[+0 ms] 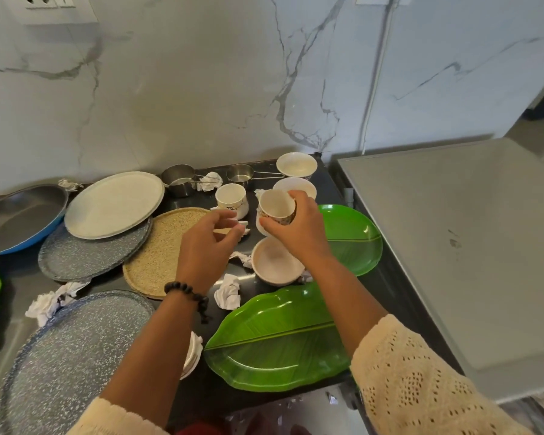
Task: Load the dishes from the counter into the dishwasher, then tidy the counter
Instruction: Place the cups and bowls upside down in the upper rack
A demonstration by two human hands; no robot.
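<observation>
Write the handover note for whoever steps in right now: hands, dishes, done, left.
Right hand grips a patterned cup, lifted above the counter. Left hand is open, holding nothing, reaching toward the second cup.
On the counter: round plates, two leaf plates, bowls, two steel measuring cups, a blue pan at left.
Crumpled tissues lie among them.
Done: nothing visibly loaded; no open dishwasher in view.
Left: load all dishes, bin tissues, wipe counter.
</observation>
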